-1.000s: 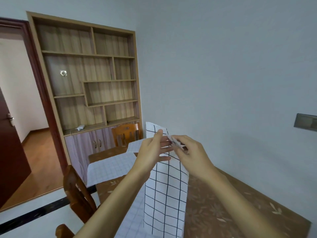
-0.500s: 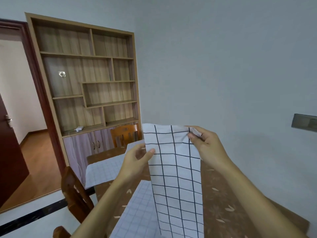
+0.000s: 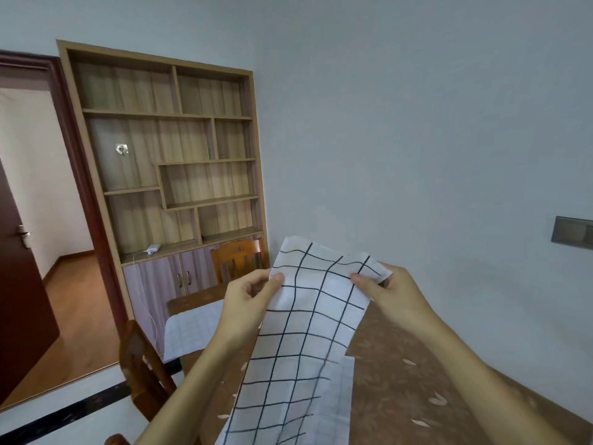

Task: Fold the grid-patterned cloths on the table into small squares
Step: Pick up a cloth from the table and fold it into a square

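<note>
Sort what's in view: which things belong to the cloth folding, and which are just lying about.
Job in hand:
bold-grid cloth, pinched near its top by left hand and right hand
far fine-grid cloth
near fine-grid cloth
table

Just about:
shelf unit
far chair
near chair
door
wall plate

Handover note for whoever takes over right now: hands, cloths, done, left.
The left hand pinches the bold-grid cloth at its top left edge; the right hand pinches its top right.
It hangs over the table.
The far fine-grid cloth lies at the table's far end; the near fine-grid cloth shows beside the hanging one.
Done: no folded square in view.
Left: fold all three.
</note>
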`<state>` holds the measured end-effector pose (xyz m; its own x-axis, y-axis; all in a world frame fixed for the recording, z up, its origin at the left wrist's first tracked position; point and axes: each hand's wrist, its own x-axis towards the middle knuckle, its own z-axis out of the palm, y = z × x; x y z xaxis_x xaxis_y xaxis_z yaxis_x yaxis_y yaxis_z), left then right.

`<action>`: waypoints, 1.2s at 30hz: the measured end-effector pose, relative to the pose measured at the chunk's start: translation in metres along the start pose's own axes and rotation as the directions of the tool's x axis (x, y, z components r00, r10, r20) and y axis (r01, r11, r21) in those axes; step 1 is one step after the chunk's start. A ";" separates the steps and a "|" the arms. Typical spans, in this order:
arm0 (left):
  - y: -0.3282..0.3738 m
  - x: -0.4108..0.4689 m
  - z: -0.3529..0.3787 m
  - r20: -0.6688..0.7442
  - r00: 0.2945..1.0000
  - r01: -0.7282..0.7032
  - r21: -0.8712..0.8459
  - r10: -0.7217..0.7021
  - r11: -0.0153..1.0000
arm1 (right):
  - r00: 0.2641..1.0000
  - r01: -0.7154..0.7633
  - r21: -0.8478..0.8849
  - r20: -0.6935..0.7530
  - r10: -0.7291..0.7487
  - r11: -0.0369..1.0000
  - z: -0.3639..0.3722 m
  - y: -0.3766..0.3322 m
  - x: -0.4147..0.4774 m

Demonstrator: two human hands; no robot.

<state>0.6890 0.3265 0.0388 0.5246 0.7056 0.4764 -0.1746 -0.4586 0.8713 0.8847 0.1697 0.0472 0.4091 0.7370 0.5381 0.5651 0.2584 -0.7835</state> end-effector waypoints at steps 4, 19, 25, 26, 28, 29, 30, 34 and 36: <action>0.013 0.007 -0.005 0.127 0.991 -0.060 0.162 0.039 0.985 | 1.000 0.004 -0.043 0.027 -0.003 0.999 -0.005 -0.002 0.004; 0.035 0.019 -0.031 0.169 0.985 0.022 -0.010 -0.020 1.000 | 0.995 0.083 -0.071 0.059 -0.079 0.994 -0.033 -0.033 0.028; 0.038 0.027 -0.035 0.106 0.991 0.094 -0.105 -0.083 0.990 | 0.995 0.098 0.030 0.013 -0.099 0.995 -0.026 -0.031 0.031; 0.040 0.029 -0.034 0.102 0.989 0.121 -0.139 -0.107 0.983 | 0.995 0.097 0.037 0.020 -0.097 0.995 -0.025 -0.030 0.031; 0.044 0.029 -0.033 0.094 0.985 0.161 -0.191 -0.145 0.968 | 0.997 0.071 0.058 0.033 -0.073 0.996 -0.024 -0.029 0.031; 0.044 0.029 -0.033 0.093 0.987 0.150 -0.192 -0.134 0.970 | 0.998 0.053 0.080 0.037 -0.057 0.995 -0.023 -0.029 0.031; 0.042 0.028 -0.034 0.089 0.991 0.117 -0.163 -0.104 0.980 | 0.998 0.038 0.111 0.038 -0.042 0.993 -0.022 -0.028 0.032; 0.034 0.026 -0.036 0.087 0.996 0.009 -0.054 -0.004 0.999 | 0.997 -0.065 0.214 0.064 0.052 0.975 -0.018 -0.026 0.032; 0.034 0.025 -0.034 0.083 0.996 -0.030 -0.051 0.034 0.998 | 0.989 -0.113 0.118 0.103 0.101 0.986 -0.014 -0.024 0.031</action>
<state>0.6681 0.3471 0.0846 0.5858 0.6421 0.4945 -0.2327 -0.4511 0.8616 0.8941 0.1775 0.0871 0.3883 0.8198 0.4209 0.4263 0.2451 -0.8707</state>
